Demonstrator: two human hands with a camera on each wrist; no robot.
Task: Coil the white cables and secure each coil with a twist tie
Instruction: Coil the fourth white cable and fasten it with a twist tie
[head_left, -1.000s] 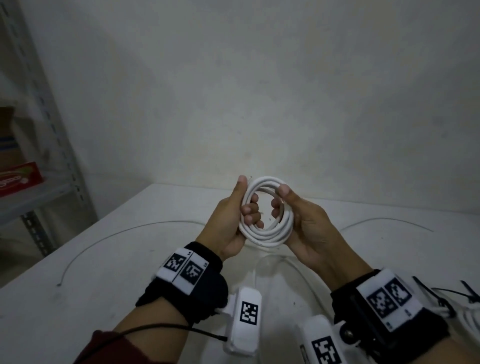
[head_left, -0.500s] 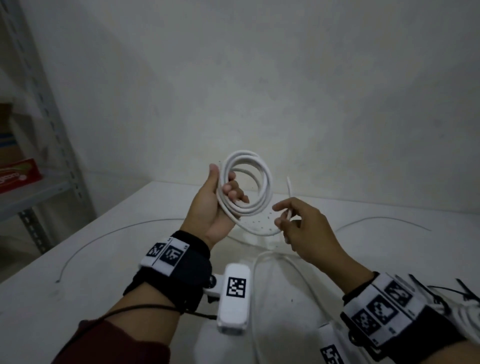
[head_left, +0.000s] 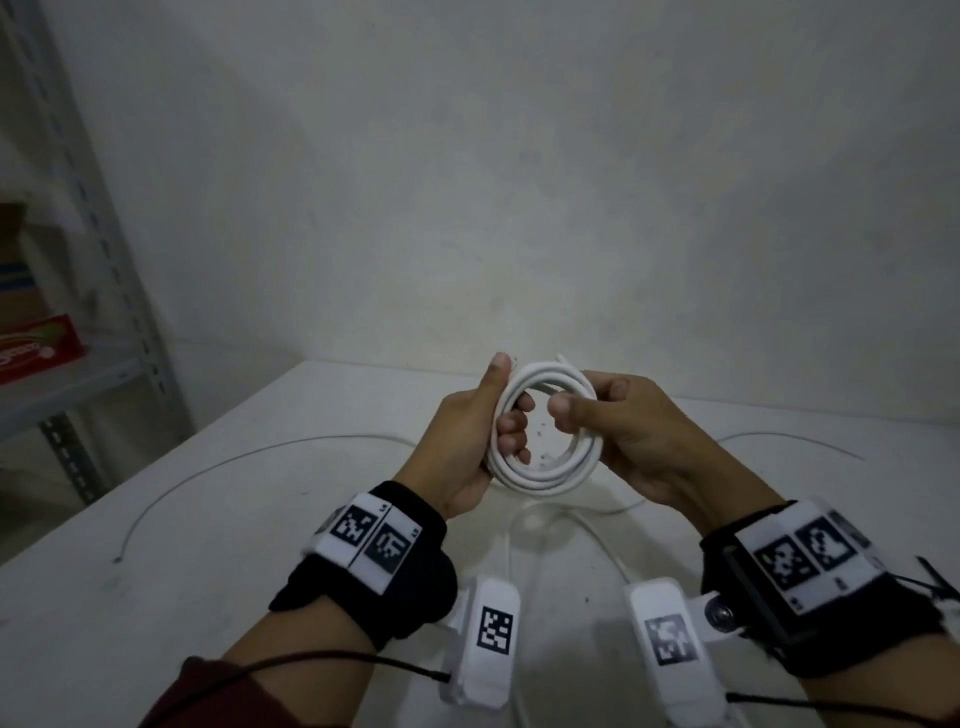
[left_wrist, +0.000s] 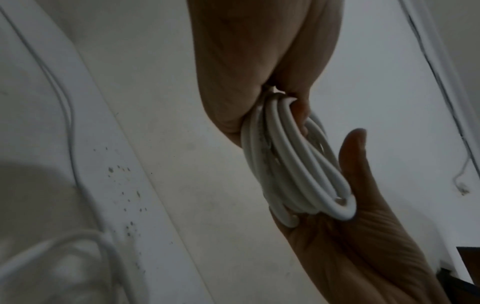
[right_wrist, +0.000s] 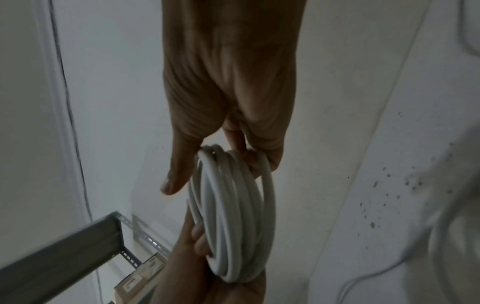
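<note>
A coil of white cable is held upright above the table, between both hands. My left hand grips its left side, thumb up along the outside and fingers curled through the ring. My right hand grips the right side, thumb in front and fingers behind. A short cable end sticks up at the top of the coil. In the left wrist view the coil sits edge-on between the left hand and the right hand. The right wrist view shows the coil under the right hand.
Thin white wires arc across the table at left and right. A loose white cable lies under my hands. Black ties lie at the right edge. A metal shelf with a red box stands at left.
Half a second ago the left hand held the coil higher while the right pinched the loose end apart from it. Now the coil is lower and the right hand holds its right side.
</note>
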